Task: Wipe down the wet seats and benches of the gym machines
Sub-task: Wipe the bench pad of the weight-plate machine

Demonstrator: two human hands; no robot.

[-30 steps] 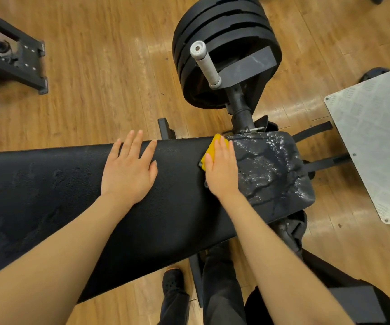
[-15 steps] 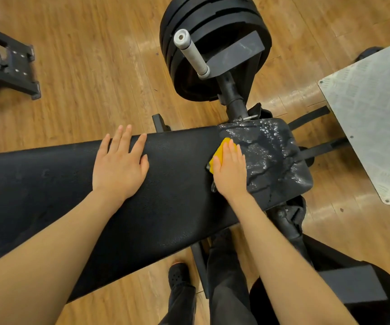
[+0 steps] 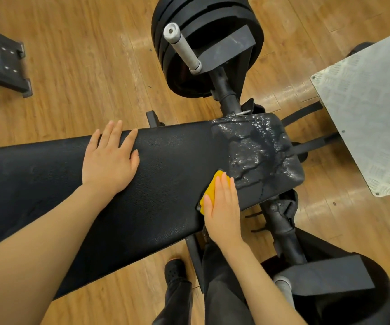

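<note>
— Wiping was the step in hand, was it not? Where did the hands lie?

— Yes. The right hand [image 3: 223, 207] lay flat, fingers straight and together, pressing a yellow cloth [image 3: 210, 191] onto the black bench pad [image 3: 166, 184] near its front edge. It did not clutch the cloth; it only bore down on it. The left hand [image 3: 109, 160] rested open, palm down with fingers spread, on the pad well to the left, holding nothing and, I judged, steadying the person.

— And where was the water?

— On the short end section [image 3: 259, 156] of the pad, just right of the cloth. It glistened with beads and runs across nearly the whole of that part. The long stretch under the left hand looked dull and dry by comparison, though I could not be sure of every patch.

— So how far along?

— For this bench, I judged the long part done and the wet end hardly begun. The cloth's leading edge sat right at the wet border.

— What did the next move call for?

— Sweeping the cloth rightward over the wet end with firm flat pressure, keeping clear of the upright post [image 3: 227, 95] and the weight plates [image 3: 203, 26] behind it.
</note>
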